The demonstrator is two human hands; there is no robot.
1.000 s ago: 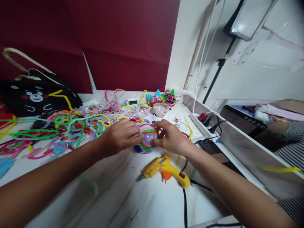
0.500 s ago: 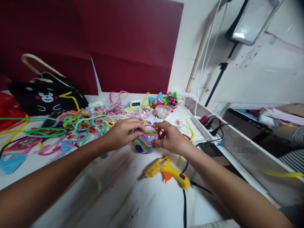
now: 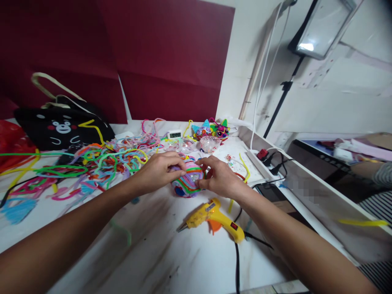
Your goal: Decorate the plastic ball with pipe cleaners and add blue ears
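Note:
A round ball covered in colourful pipe cleaners (image 3: 187, 185) rests on the white table. My left hand (image 3: 162, 171) grips its left side, with thumb and fingers bent against the surface. From the other side, my right hand (image 3: 219, 175) pinches the ball's right upper part. Purple, pink, green and orange strips run in bands across its front, with a dark blue round patch low on the left. Just in front lies a yellow hot glue gun (image 3: 211, 218) on its side, nozzle pointing left; neither hand touches it.
Loose pipe cleaners (image 3: 104, 163) heap up on the left before a black bag (image 3: 64, 126). Behind the ball are a clear ball (image 3: 210, 143), cat-eared figures (image 3: 221, 130) and a small digital clock (image 3: 174, 134). A power strip (image 3: 266, 165) stands right. Another person's striped sleeve (image 3: 382, 174) shows far right.
Both hands keep their hold on the ball, almost unmoved. The whole view has shifted very slightly; the glue gun lies where it was.

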